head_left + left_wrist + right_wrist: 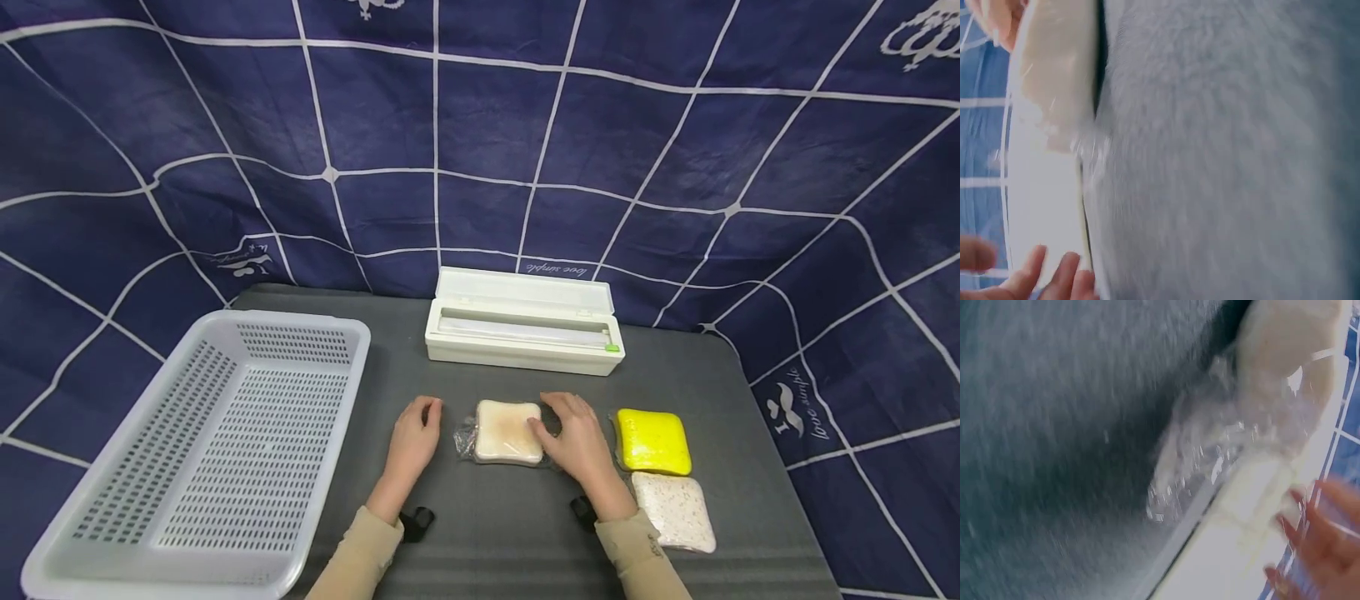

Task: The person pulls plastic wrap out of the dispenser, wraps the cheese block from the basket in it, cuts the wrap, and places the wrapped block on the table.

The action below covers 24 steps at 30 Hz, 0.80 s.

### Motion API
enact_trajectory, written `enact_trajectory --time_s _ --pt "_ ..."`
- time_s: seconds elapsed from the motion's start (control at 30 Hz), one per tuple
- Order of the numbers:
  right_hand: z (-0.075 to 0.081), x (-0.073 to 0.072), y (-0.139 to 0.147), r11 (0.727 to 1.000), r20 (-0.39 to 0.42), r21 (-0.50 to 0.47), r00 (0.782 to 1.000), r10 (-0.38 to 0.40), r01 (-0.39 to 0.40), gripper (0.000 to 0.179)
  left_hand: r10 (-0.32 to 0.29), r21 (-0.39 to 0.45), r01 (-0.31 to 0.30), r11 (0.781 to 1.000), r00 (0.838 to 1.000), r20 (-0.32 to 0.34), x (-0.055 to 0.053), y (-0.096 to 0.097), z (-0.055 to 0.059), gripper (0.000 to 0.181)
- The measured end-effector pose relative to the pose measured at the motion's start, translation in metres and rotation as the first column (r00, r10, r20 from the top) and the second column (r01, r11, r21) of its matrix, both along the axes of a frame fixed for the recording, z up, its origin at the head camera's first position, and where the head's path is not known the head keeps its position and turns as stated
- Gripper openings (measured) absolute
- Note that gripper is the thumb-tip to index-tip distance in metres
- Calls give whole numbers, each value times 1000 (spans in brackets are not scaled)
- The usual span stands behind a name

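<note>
A bread-slice-shaped piece (508,432), off-white with a tan middle, lies on the grey table, partly wrapped in clear film. Crumpled film (465,439) sticks out at its left side. My left hand (415,433) is left of the piece, apart from it, fingers loosely bent and holding nothing. At the right edge is my right hand (576,437), its thumb overlapping the piece in the head view; whether it touches is unclear. In the right wrist view the loosely bent fingers (1288,528) are blurred near loose film (1197,459), with no grip visible.
A white wrap dispenser box (525,333) with its lid up stands behind the piece. On the left is a large grey-white plastic basket (352,392). Two more slice-shaped pieces, one yellow (652,442) and one speckled white (675,510), lie on the right. A blue curtain (487,125) hangs behind.
</note>
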State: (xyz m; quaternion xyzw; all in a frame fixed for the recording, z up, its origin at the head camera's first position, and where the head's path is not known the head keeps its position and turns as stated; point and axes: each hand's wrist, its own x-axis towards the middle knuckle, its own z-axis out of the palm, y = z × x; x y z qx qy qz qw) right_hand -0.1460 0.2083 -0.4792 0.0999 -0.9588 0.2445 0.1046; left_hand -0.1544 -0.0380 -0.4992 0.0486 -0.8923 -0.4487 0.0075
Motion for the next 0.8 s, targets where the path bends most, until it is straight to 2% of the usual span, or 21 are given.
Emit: enact_trajectory --time_s 0.07,0.17,0.23,0.3,0.43,0.53,0.6,0.8 --pt "3 -1 1 996 64 -10 994 92 -92 70 -25 18 24 1000 999 39 1 -7 -2 28" --pt "4 -4 0 980 184 -20 963 199 -198 102 -124 -21 126 992 990 73 2 -9 -4 35" --pt "3 -6 -2 973 256 -10 940 225 -231 116 -176 -72 180 981 982 66 3 -6 -5 36" --pt "2 -8 -5 969 310 -11 921 237 -246 124 -182 -108 189 976 981 70 4 -2 -7 30" --pt "0 -9 -8 970 365 -15 901 232 -244 127 -123 -144 131 981 990 64 5 5 -10 11" --pt "-2 -9 -10 973 360 -17 906 222 -232 120 -76 -137 80 987 996 34 6 6 -8 7" --pt "-2 -9 -11 975 348 -7 914 210 -222 115 -63 -111 65 992 998 18 6 6 -5 6" --pt "-2 -7 -14 979 328 22 926 186 -204 106 -55 37 54 998 998 42 6 4 2 5"
